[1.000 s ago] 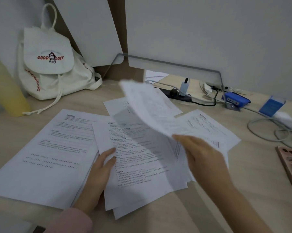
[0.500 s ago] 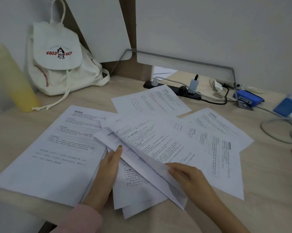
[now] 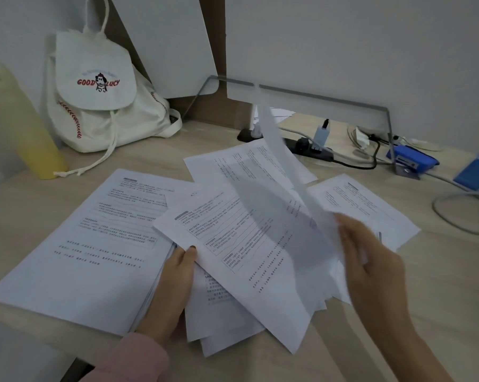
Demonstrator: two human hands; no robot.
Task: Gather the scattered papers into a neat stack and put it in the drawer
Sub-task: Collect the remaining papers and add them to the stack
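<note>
In the head view, printed papers are spread over the pale wooden tabletop (image 3: 439, 312). A thick stack (image 3: 95, 244) lies squared at the left, its near corner at the tabletop's front edge. Just beside it, to the right, a loose pile of papers (image 3: 246, 260) fans out crookedly, the sheets overlapping at different angles. Their print is too small to read. The left hand (image 3: 175, 288), in a pink sleeve (image 3: 133, 359), lies between the stack and the pile, its fingers straight and a fingertip touching the left edge of the top page. The right hand (image 3: 370, 271), blurred, has its fingers curled round the lower end of one sheet (image 3: 288, 172), which is raised almost on edge above the pile and also blurred. At the back left, a white drawstring backpack (image 3: 100, 106) with red baseball stitching leans against the wall; its flap reads "GOOD LUCY" around a small cartoon figure. A yellow bottle (image 3: 39, 153) stands to its left. Behind the papers lie a black power strip (image 3: 313, 151) with plugs and cables, and a blue device (image 3: 412, 158) whose label is illegible.
</note>
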